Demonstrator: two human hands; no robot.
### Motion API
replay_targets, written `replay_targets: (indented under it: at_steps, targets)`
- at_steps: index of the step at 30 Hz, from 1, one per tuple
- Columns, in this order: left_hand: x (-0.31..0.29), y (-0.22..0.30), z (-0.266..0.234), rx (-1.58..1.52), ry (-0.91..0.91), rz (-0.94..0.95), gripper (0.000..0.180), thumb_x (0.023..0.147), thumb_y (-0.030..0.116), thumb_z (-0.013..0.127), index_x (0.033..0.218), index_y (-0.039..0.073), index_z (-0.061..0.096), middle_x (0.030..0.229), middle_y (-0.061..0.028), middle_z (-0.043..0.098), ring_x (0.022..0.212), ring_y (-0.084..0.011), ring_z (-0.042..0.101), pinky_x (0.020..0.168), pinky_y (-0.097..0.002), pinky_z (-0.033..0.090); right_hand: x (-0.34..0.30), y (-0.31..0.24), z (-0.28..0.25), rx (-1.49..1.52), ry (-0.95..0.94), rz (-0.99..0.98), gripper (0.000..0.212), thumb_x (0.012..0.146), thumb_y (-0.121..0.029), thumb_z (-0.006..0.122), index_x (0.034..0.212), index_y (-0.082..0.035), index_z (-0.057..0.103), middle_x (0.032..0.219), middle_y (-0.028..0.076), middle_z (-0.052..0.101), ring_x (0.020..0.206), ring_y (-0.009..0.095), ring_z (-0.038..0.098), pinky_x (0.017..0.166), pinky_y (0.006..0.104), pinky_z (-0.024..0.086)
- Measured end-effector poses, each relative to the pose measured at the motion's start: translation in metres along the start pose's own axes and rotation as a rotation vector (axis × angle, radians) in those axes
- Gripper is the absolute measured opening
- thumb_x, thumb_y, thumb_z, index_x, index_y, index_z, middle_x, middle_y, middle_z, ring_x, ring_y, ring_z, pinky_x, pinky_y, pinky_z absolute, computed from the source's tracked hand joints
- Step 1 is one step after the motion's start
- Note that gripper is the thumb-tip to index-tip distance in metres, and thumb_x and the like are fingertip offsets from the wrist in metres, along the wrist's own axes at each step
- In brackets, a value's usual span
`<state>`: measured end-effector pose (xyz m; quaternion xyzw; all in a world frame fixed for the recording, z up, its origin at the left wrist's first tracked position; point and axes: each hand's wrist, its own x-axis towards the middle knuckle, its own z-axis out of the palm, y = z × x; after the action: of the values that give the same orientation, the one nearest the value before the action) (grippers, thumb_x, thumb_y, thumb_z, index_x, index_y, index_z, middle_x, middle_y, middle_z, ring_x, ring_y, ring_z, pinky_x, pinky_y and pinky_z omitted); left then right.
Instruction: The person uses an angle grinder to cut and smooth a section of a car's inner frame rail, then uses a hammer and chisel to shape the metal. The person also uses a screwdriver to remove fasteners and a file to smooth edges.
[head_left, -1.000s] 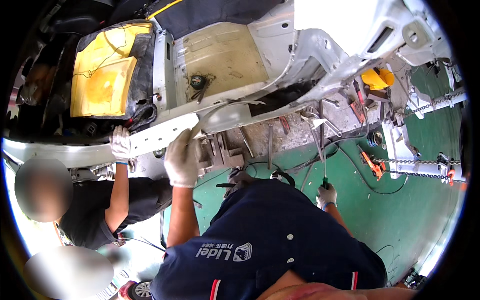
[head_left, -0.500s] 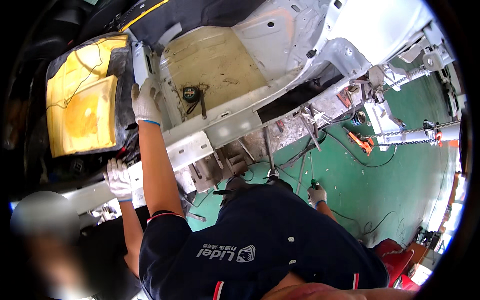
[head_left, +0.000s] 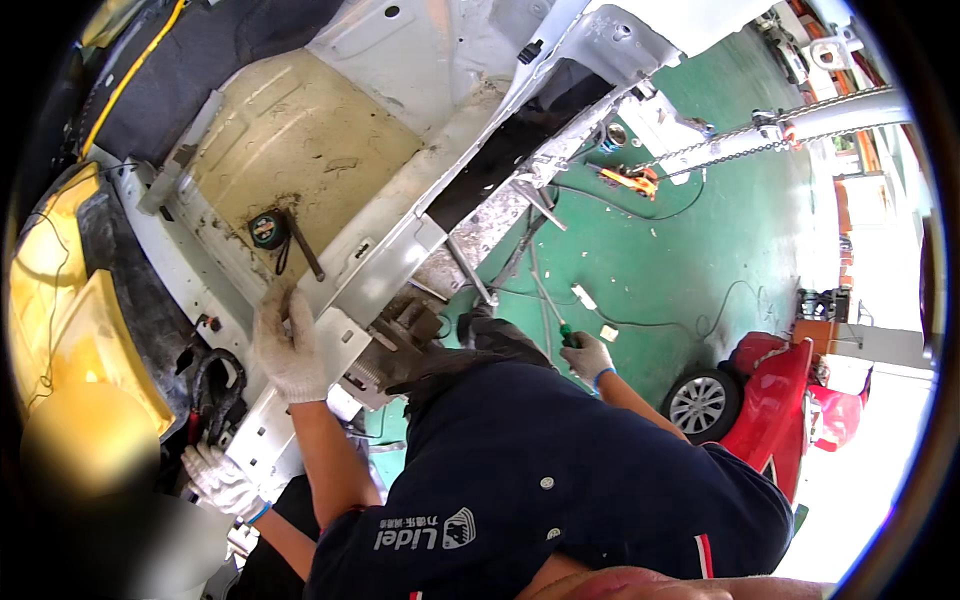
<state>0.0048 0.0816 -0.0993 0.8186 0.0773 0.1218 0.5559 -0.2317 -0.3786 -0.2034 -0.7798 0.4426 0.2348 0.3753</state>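
Observation:
My left hand (head_left: 288, 345), in a white knit glove, lies at the inner edge of the bare metal car body (head_left: 395, 262). Its fingers look loosely bent, with the thumb apart, and I see nothing held in it. A black tape measure (head_left: 268, 230) and a short dark metal bar (head_left: 303, 247) lie on the yellowish floor panel just beyond. Low on my right side, my gloved right hand (head_left: 590, 360) is closed round the green handle of a screwdriver (head_left: 566, 330). Its thin shaft points up and away over the green floor.
A co-worker's gloved hand (head_left: 222, 485) is on the rail at the lower left, near a yellow foam-backed panel (head_left: 90, 330). Cables (head_left: 650, 325) run over the green floor. A chained steel arm (head_left: 820, 115), a wheel (head_left: 703, 403) and a red car part (head_left: 775, 405) stand to the right.
The view has swung to the right, bringing the wheel and red part into sight. My left hand has come back along the body toward me. The right hand still holds the screwdriver.

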Motion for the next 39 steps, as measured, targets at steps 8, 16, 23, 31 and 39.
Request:
replay_targets:
  at_steps: [8,16,23,31,39]
  targets:
    - [0.006,0.003,0.010,0.383,0.078,0.246,0.023,0.099,0.013,0.072,0.117,-0.002,0.074,0.110,-0.0209,0.075,0.102,-0.0376,0.073,0.090,-0.0419,0.058,-0.011,-0.095,-0.025,-0.091,-0.092,-0.206,0.041,0.091,-0.028,0.074,0.121,-0.001,0.067,0.084,0.013,0.068,0.074,0.021,0.066,0.071,0.0366,0.055]
    - [0.004,-0.003,0.023,0.672,0.237,0.299,0.020,0.098,0.018,0.074,0.116,0.009,0.077,0.106,-0.0124,0.077,0.093,-0.0323,0.075,0.082,-0.0425,0.059,0.038,-0.127,-0.047,-0.600,-0.252,-0.089,0.049,0.088,-0.030,0.069,0.127,-0.001,0.066,0.102,0.026,0.074,0.095,0.040,0.073,0.085,0.0479,0.056]
    - [0.006,-0.003,0.033,0.718,0.283,0.213,0.017,0.101,0.020,0.072,0.113,0.009,0.079,0.101,-0.0113,0.078,0.089,-0.0284,0.077,0.077,-0.0386,0.061,0.081,-0.152,-0.034,-0.749,-0.339,-0.218,0.047,0.090,-0.029,0.067,0.128,-0.002,0.067,0.112,0.029,0.074,0.105,0.047,0.071,0.091,0.0515,0.056]
    - [0.008,-0.001,0.035,0.835,0.301,0.197,0.020,0.101,0.020,0.072,0.114,0.006,0.080,0.105,-0.0111,0.080,0.092,-0.0249,0.078,0.083,-0.0349,0.060,0.133,-0.173,0.000,-0.581,-0.240,-0.382,0.054,0.091,-0.029,0.066,0.139,-0.006,0.061,0.106,0.030,0.074,0.100,0.048,0.072,0.089,0.0523,0.057]
    - [0.004,-0.001,0.040,0.786,0.332,0.072,0.022,0.101,0.020,0.072,0.115,0.005,0.080,0.110,-0.0136,0.079,0.102,-0.0251,0.078,0.089,-0.0351,0.059,0.256,-0.145,0.066,-0.312,-0.218,-0.564,0.046,0.093,-0.020,0.066,0.134,-0.001,0.062,0.087,0.015,0.075,0.068,0.020,0.070,0.063,0.0359,0.056]
